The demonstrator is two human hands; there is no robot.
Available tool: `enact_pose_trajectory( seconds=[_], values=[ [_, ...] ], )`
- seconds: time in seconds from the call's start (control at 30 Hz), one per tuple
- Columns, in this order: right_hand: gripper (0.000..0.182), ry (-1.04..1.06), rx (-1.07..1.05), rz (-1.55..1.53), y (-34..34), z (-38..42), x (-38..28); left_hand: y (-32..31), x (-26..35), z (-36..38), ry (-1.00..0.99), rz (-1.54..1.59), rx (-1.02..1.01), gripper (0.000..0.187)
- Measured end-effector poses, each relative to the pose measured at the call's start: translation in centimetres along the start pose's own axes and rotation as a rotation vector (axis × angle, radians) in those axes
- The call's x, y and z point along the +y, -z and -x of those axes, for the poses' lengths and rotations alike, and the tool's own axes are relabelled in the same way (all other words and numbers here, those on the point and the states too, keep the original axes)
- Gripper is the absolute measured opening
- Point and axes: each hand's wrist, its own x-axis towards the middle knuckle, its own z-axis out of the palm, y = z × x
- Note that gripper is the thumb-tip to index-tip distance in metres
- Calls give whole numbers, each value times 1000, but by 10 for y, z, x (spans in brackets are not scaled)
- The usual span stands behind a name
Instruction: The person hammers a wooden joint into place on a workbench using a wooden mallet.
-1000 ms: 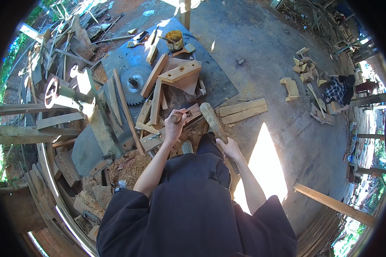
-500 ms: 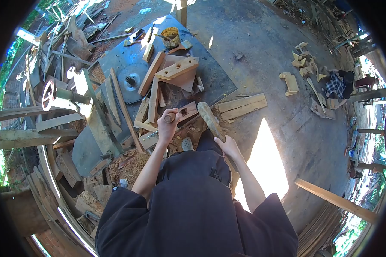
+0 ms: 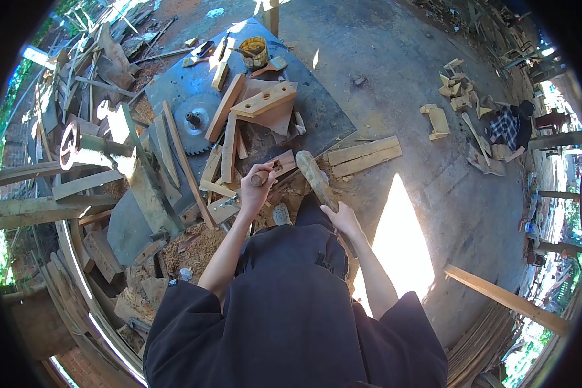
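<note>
My left hand (image 3: 257, 187) is closed around the round wooden handle of a chisel (image 3: 259, 178); its blade is mostly hidden by the hand and the angle. Just beyond it lies a reddish wooden block (image 3: 286, 160) with a dark mortise cut into its top. In my right hand (image 3: 344, 218) is a thick wooden mallet (image 3: 315, 176), gripped by its narrow end. The mallet's rounded head is raised beside the block, apart from the chisel handle. Wood chips lie around the block.
A circular saw blade (image 3: 197, 119) sticks up from the metal saw table (image 3: 323, 107) ahead. A drilled wooden piece (image 3: 265, 101), several offcuts and a yellow bucket (image 3: 255, 53) rest on it. Planks (image 3: 365, 156) lie right of the block. A handwheel (image 3: 70, 145) stands left.
The view has shifted very slightly. Both hands keep their grips on the chisel and the mallet, in almost the same places.
</note>
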Motion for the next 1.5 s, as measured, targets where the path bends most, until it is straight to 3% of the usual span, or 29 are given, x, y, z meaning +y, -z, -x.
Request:
enact_pose_trajectory(
  seconds=[0.47, 0.57, 0.63, 0.77, 0.83, 0.97, 1.03, 1.07, 1.1, 1.17, 1.2, 1.3, 1.5],
  values=[
    [70, -3, 12, -21, 1, 7, -9, -9, 2, 0, -1, -56, 21, 12],
    [82, -4, -28, -45, 1, 6, -7, -12, 4, 1, -30, -57, 23, 12],
    [71, -7, 27, -22, 0, 8, -8, -11, 10, 1, 3, -45, 27, 14],
    [68, 48, 73, 24, 0, 13, -6, -9, 6, -1, 8, 18, 37, 14],
    [64, 478, 459, 213, -7, 15, 0, -10, -1, -4, -42, -170, 31, 16],
    [60, 537, 371, 69, 31, 114, -92, -27, 0, -7, -106, -299, 96, 23],
    [59, 883, 545, -78, 30, 130, -101, -35, 4, -9, -299, -505, 133, 27],
    [59, 896, 539, -96, 25, 132, -99, -37, -9, -10, -343, -523, 153, 28],
    [59, 904, 543, -96, 20, 127, -93, -41, -2, -13, -351, -522, 158, 28],
    [59, 485, 377, 204, 10, 105, -79, -49, 11, -19, -228, -637, 127, 27],
    [63, 428, 347, 66, 13, 99, -76, -49, 10, -18, -166, -500, 144, 25],
    [64, 353, 411, 109, 34, 102, -73, -52, 12, -30, -223, -637, 138, 23],
    [51, 558, 516, -355, 31, 125, -67, -71, 24, -37, -249, -723, 102, 26]
  ],
)
